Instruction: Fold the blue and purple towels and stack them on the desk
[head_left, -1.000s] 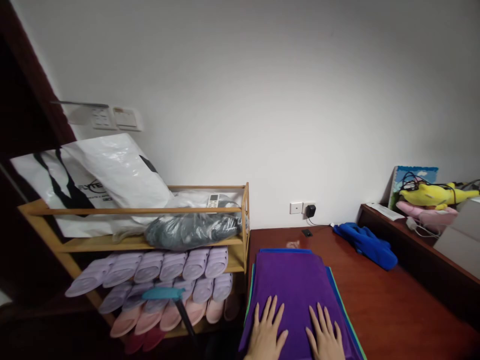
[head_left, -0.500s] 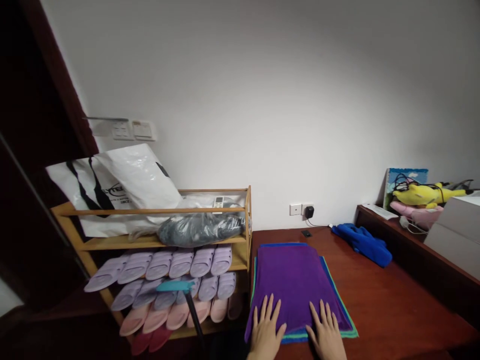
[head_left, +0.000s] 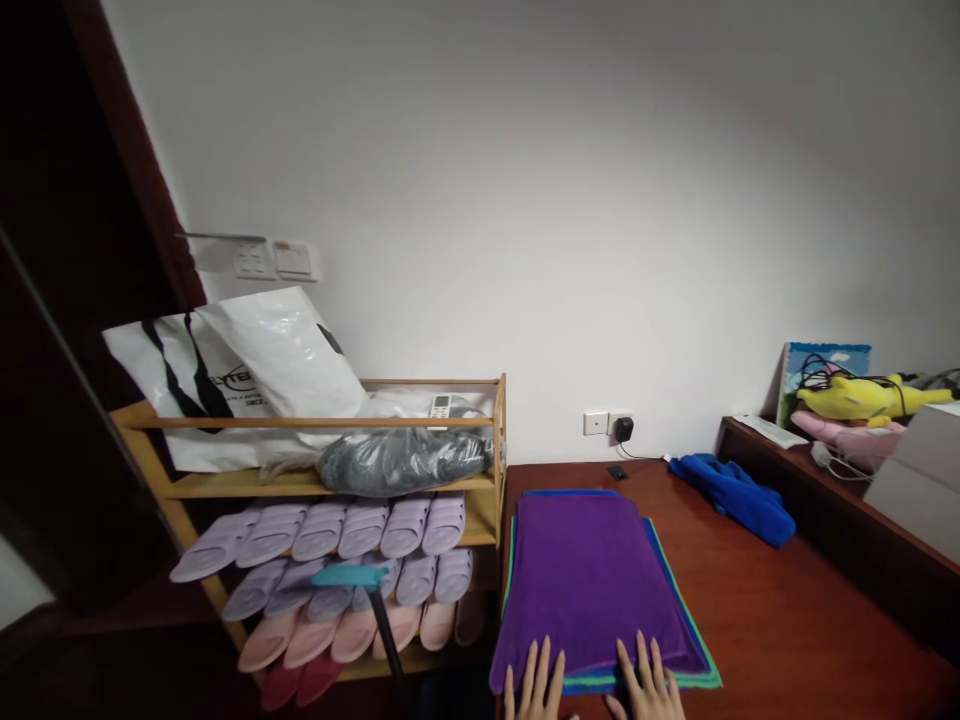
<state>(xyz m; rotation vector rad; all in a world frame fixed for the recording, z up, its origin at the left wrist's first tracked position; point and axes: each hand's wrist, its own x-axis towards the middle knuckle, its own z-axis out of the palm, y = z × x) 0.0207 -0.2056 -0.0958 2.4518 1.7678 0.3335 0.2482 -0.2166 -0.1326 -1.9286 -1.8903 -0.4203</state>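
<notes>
A purple cloth (head_left: 589,580) lies flat on top of a stack on the reddish-brown table. Edges of blue and green cloths (head_left: 686,610) show beneath it on the right and along the near side. My left hand (head_left: 534,685) rests with spread fingers at the cloth's near left part. My right hand (head_left: 646,682) lies likewise, fingers apart, at its near right part. Both hands are open and hold nothing. The wrists and palms are mostly cut off by the bottom edge of the picture.
A crumpled blue cloth (head_left: 739,497) lies farther right on the table (head_left: 810,620). To the left stands a wooden rack (head_left: 496,480) with slippers (head_left: 364,528) and a white bag (head_left: 285,350). A plugged-in black adapter (head_left: 623,429) sits at the wall. A yellow plush toy (head_left: 855,397) lies on the right ledge.
Both hands have slid back toward me over the purple cloth, so less of them shows. The view has shifted slightly. The cloth stack looks unchanged.
</notes>
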